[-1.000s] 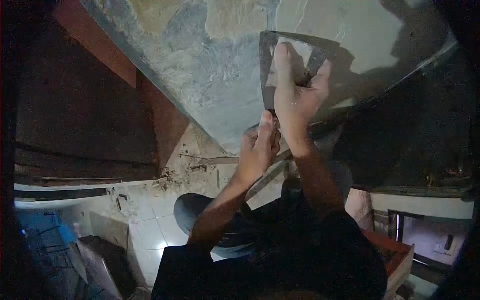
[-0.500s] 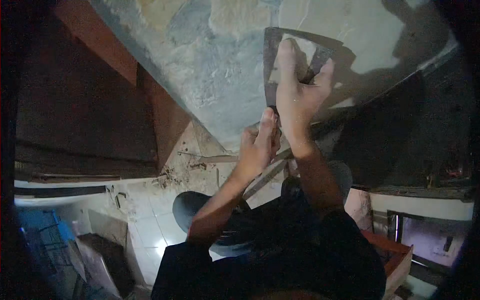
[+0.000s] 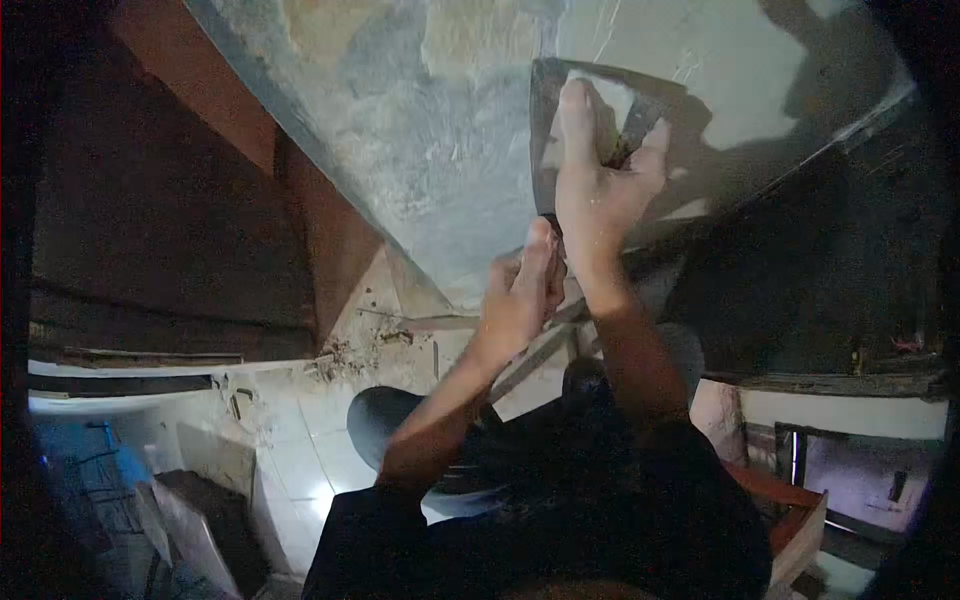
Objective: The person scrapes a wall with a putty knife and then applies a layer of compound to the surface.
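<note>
A large pale surface (image 3: 430,140) with blue-grey and cream patches fills the top centre. Against it, my right hand (image 3: 605,180) grips a light-coloured block (image 3: 612,98), with the thumb and fingers spread round its sides. A dark shape that looks like a strip or shadow lies round the block. Just below and to the left, my left hand (image 3: 525,280) is closed, its thumb up against the lower end of the dark shape. What its fingers hold is too small and dark to name.
White floor tiles (image 3: 290,440) with scattered debris lie below. Dark panels flank the pale surface. A board (image 3: 200,530) leans at the lower left; a reddish wooden piece (image 3: 800,530) stands at the lower right.
Both hands have shifted very slightly downward in view, still in nearly the same pose. The grip on the block looks the same.
</note>
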### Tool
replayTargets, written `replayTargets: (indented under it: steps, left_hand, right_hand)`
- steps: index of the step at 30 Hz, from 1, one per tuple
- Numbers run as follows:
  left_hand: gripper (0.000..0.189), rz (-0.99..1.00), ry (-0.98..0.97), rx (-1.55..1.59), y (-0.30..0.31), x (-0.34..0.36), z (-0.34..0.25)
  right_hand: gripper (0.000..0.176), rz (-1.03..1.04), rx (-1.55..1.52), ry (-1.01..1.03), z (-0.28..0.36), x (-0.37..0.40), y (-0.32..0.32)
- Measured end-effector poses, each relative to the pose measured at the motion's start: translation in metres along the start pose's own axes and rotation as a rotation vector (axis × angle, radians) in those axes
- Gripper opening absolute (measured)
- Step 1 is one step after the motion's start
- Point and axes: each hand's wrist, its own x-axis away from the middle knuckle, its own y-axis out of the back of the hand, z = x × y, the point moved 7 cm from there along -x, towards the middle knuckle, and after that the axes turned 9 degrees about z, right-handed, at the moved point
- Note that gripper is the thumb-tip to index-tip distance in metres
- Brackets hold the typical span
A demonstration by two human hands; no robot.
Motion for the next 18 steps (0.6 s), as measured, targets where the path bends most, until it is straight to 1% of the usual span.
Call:
replayTargets:
  steps: [2, 4, 6, 7, 9, 10, 12, 13, 14, 15, 16, 17, 18]
  left_hand:
    - [0.047, -0.024, 0.013, -0.026, 0.002, 0.003, 0.006]
    - [0.046, -0.025, -0.003, -0.062, -0.002, 0.003, -0.005]
    - [0.045, -0.046, 0.042, -0.081, -0.003, 0.004, -0.011]
    - [0.045, -0.052, 0.054, -0.081, -0.001, 0.004, -0.011]
    - [0.045, 0.036, -0.047, -0.054, -0.004, 0.0, -0.019]
    - [0.045, 0.044, -0.054, -0.059, -0.007, -0.001, -0.017]
    - [0.044, -0.075, -0.007, -0.014, -0.004, 0.0, -0.006]
    - [0.044, -0.073, -0.011, -0.018, -0.002, -0.001, -0.011]
    - [0.044, -0.046, -0.004, -0.074, -0.002, 0.001, -0.016]
    - [0.045, -0.021, 0.009, -0.126, -0.003, 0.003, -0.018]
    - [0.045, -0.033, 0.023, -0.115, -0.002, 0.005, -0.011]
    - [0.046, -0.04, -0.006, -0.118, -0.002, 0.004, -0.007]
    - [0.047, -0.036, -0.051, -0.128, -0.003, 0.0, -0.011]
  right_hand:
    - [0.06, -0.006, 0.044, -0.003, -0.006, 0.006, 0.005]
    - [0.058, -0.02, 0.081, 0.032, -0.001, 0.002, 0.005]
    - [0.05, -0.01, 0.132, 0.107, 0.005, -0.005, 0.001]
    - [0.05, -0.01, 0.134, 0.094, 0.004, -0.006, 0.0]
    - [0.044, 0.028, 0.053, 0.133, 0.009, -0.009, -0.003]
    - [0.041, 0.009, 0.088, 0.165, -0.001, -0.005, 0.001]
    - [0.041, 0.005, 0.048, 0.19, 0.002, -0.006, 0.0]
    - [0.041, 0.009, 0.01, 0.193, 0.003, -0.005, -0.001]
    - [0.04, -0.036, 0.16, 0.119, 0.003, -0.005, 0.003]
    - [0.04, -0.029, 0.163, 0.106, 0.004, -0.005, 0.002]
    - [0.041, 0.015, 0.052, 0.088, 0.003, -0.004, 0.0]
    - [0.041, 0.052, -0.064, 0.082, 0.002, -0.005, -0.002]
    - [0.041, 0.023, 0.041, 0.09, 0.004, -0.001, 0.001]
